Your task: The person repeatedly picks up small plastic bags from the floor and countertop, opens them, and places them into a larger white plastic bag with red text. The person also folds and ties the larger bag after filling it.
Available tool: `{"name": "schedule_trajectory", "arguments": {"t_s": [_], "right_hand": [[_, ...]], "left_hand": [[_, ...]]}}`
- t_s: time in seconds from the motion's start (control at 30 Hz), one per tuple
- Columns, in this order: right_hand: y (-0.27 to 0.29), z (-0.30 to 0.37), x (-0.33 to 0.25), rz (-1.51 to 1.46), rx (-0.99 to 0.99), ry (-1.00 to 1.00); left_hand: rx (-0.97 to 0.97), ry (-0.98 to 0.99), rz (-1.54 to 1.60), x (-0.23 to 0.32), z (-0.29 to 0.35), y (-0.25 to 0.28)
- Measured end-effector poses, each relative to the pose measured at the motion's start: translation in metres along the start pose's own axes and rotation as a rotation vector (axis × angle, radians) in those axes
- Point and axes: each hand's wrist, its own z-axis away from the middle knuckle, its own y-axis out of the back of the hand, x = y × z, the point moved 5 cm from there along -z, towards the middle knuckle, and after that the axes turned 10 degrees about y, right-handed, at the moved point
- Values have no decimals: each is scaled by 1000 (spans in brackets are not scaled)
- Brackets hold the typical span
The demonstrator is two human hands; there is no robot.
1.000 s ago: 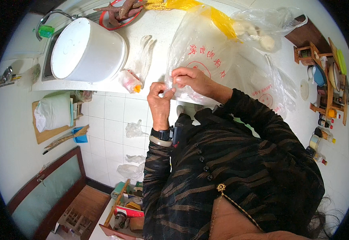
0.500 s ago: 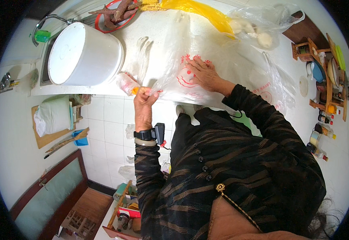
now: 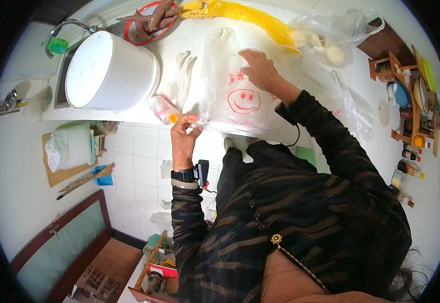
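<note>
A clear plastic bag point(image 3: 243, 113) printed with a red smiling face lies spread flat on the white counter. Its lower left corner is pinched between the thumb and fingers of my left hand point(image 3: 184, 135), at the counter's front edge. Over the upper part of the same bag, my right hand point(image 3: 261, 70) has its fingers stretched out; whether it presses on the plastic I cannot tell. Just left of the bag lies a crumpled plastic bag point(image 3: 182, 70). Beside my left hand rests a small clear packet point(image 3: 163, 108) with red print and an orange end.
A large white bucket point(image 3: 114, 70) stands left by the faucet point(image 3: 61, 30). Behind are a red-rimmed dish point(image 3: 130, 38) of sweet potatoes, corn point(image 3: 193, 10), a yellow bag point(image 3: 252, 19) and a clear bag of pale round items point(image 3: 334, 54). Another clear bag point(image 3: 348, 108) lies right.
My right hand has slid away from me and slightly left across the bag, uncovering the printed face. The bag looks smoother. My left hand keeps its pinch on the corner.
</note>
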Motion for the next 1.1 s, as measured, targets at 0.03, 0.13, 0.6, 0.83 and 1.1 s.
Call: {"name": "schedule_trajectory", "arguments": {"t_s": [0.03, 0.13, 0.6, 0.83, 1.1], "right_hand": [[9, -14, -2, 25, 103, 4], [6, -59, -3, -320, 126, -194], [-44, -113, 41, 257, -247, 155], [-22, -111, 11, 145, 127, 420], [-17, -99, 38, 492, -22, 317]], "left_hand": [[-13, -4, -19, -6, -3, -3], [-23, -32, -116, -15, -8, -14], [202, -178, -320, -29, 14, 2], [225, -260, -368, -35, -1, 32], [241, -225, -377, -8, 10, 35]]}}
